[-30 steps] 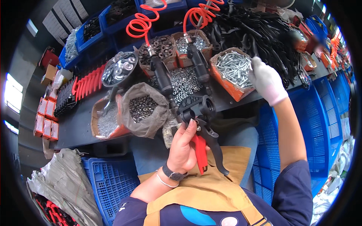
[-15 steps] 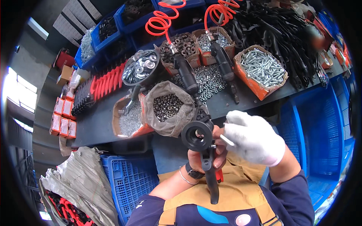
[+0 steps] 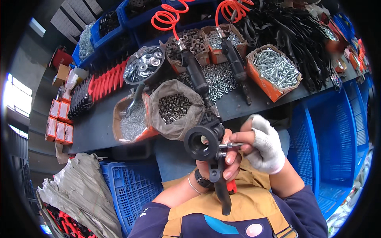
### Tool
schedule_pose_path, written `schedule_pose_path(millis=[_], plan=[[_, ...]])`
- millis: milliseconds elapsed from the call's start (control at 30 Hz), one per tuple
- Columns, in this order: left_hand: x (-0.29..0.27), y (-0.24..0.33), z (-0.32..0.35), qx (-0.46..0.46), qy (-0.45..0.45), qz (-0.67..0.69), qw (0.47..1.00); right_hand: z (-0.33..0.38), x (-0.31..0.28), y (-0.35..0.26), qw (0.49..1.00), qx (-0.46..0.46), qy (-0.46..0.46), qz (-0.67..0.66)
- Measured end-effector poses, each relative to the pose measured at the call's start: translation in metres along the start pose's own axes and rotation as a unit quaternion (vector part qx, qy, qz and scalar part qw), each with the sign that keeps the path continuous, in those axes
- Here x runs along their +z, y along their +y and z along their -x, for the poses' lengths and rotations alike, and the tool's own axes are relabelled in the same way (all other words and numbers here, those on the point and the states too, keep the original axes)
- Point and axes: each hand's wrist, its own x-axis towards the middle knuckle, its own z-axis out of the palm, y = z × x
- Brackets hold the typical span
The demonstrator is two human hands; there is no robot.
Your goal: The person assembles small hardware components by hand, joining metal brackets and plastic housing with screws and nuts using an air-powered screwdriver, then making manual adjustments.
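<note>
My left hand is wrapped round a black tool body with a thick ring at its head and a curved lever below; a bit of red shows beneath the fingers. From the right, my right hand, in a white glove with bare fingertips, pinches a silver bolt. The bolt lies level against the side of the black body, just right of the ring. Whether its tip has entered a hole is not clear. Part of the left palm is hidden behind the tool.
Two black air screwdrivers on coiled red hoses hang over the bench. Around them are a box of bolts, loose nuts, a bag of dark bushings and a pan of washers. Blue crates flank me.
The right hand has turned and drawn in to the tool, and the bolt now points at its side. The tool has shifted slightly left, still in my left hand.
</note>
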Motion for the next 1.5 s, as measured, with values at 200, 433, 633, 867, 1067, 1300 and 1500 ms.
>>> schedule_pose_path(millis=[200, 433, 633, 867, 1067, 1300, 1500], plan=[[0.001, 0.013, 0.007, -0.023, 0.055, -0.086, 0.995, -0.007, -0.012, -0.007, 0.981, 0.143, -0.075, -0.112], [0.035, 0.023, -0.004, 0.286, 0.242, -0.596, 0.71, 0.01, 0.013, -0.003, 0.974, 0.195, -0.021, -0.112], [0.063, 0.042, -0.013, 0.242, 0.09, -0.424, 0.868, -0.021, 0.014, 0.018, 0.986, 0.061, -0.147, -0.047], [0.058, 0.046, -0.006, 0.258, 0.287, -0.478, 0.789, -0.088, 0.044, 0.142, 0.775, 0.267, -0.058, 0.57], [0.061, 0.054, 0.002, 0.157, 0.351, -0.621, 0.683, -0.089, 0.017, 0.095, 0.948, 0.208, 0.157, 0.183], [0.047, 0.042, -0.011, 0.098, 0.296, -0.851, 0.422, -0.062, -0.026, -0.009, 0.879, -0.023, 0.17, -0.445], [0.042, 0.027, -0.011, 0.121, 0.241, -0.881, 0.389, -0.059, -0.007, -0.028, 0.957, -0.121, 0.118, -0.235]])
